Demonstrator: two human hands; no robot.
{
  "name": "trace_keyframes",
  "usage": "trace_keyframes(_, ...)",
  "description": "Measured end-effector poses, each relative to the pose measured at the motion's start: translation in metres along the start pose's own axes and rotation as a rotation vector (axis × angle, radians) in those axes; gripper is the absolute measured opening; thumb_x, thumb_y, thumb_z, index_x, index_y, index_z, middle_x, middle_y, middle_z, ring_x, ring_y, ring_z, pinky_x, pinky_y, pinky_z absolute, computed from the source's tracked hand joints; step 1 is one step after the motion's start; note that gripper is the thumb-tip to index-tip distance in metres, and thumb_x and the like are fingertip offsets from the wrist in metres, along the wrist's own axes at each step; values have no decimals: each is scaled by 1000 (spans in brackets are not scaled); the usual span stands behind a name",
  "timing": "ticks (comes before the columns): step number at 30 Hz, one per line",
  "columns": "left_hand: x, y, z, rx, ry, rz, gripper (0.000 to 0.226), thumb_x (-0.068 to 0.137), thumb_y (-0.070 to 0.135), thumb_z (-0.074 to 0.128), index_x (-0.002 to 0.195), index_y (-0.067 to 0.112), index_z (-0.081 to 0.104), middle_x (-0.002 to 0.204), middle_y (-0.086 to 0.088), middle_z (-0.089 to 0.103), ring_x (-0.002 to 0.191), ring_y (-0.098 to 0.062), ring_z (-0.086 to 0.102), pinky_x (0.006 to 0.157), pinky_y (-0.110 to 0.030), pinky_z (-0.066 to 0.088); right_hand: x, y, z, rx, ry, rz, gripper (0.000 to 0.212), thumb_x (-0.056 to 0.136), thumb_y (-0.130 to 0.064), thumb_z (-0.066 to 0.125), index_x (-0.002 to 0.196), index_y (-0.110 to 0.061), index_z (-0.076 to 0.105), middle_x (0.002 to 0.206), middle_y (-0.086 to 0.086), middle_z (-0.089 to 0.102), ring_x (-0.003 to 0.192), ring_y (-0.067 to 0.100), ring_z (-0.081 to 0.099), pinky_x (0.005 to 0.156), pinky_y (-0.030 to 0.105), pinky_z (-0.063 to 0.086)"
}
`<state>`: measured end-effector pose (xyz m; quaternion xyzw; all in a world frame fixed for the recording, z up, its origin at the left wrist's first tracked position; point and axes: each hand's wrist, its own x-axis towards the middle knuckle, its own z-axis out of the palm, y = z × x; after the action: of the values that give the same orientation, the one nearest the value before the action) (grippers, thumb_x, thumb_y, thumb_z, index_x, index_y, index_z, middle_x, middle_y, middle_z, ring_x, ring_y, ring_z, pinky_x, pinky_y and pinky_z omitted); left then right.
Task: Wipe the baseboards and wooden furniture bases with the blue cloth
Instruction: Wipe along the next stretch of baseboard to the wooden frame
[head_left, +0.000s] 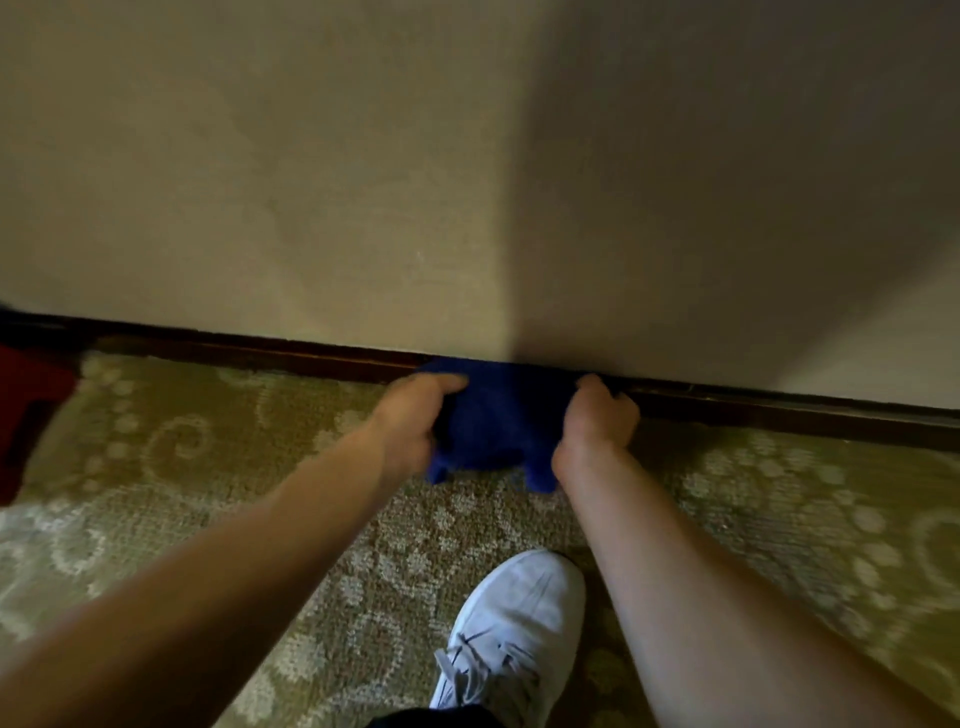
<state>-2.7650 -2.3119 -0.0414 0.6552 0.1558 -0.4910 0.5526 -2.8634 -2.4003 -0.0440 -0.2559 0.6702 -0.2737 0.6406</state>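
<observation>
A blue cloth (498, 415) is bunched against the dark wooden baseboard (260, 353) where the beige wall meets the carpet. My left hand (415, 421) grips the cloth's left side with curled fingers. Its right side is held by my right hand (597, 421), whose fingers curl over the top edge at the baseboard. Two corners of the cloth hang down onto the carpet between my wrists. The stretch of baseboard behind the cloth is hidden.
The baseboard runs on to the right (779, 410) along a patterned green carpet (208, 467). A red and dark object (31, 415) sits at the far left edge. My white sneaker (514, 623) stands on the carpet below the hands.
</observation>
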Motion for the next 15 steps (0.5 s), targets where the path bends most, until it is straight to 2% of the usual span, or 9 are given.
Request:
trace_keyframes(2,-6,-11,22,44,-30,24,30,96,2,51,126,1,59,117,-21,67,104,-35,65,72,-35,55,7,-9,-12,-22,93,-23,45,99,-19,48,143,-9,43,139,13,53,119,33,56,86,32,43)
trace_keyframes(5,-5,-21,27,10,13,115,27,96,-4,48,119,3,59,109,-23,68,88,-33,66,62,-33,56,4,-3,-5,-110,84,-32,47,101,-21,44,146,-9,37,144,15,47,126,35,51,96,38,44)
trace_keyframes(8,4,-15,2,-68,178,129,28,98,2,42,122,6,56,117,-28,64,92,-35,65,63,-37,56,-18,13,16,-251,-76,-76,41,95,-14,50,135,-4,47,136,20,53,121,37,55,101,44,47)
trace_keyframes(11,30,-13,-22,-169,248,101,39,93,13,49,132,12,57,128,-18,66,105,-34,66,73,-41,56,-24,22,21,-230,-265,-34,46,95,-8,52,140,-3,44,136,12,51,123,30,51,103,40,42)
trace_keyframes(13,42,-19,-21,-168,216,87,40,91,16,55,131,14,59,125,-16,68,105,-35,68,71,-39,57,-16,17,15,-165,-184,-28,44,93,-10,52,136,0,48,129,15,55,115,30,54,98,40,44)
trace_keyframes(15,16,-17,4,-107,129,48,37,93,15,58,129,9,60,123,-17,69,106,-35,68,73,-39,58,-2,3,3,-34,-3,-1,40,94,-14,50,130,1,50,126,19,58,110,34,58,96,43,47)
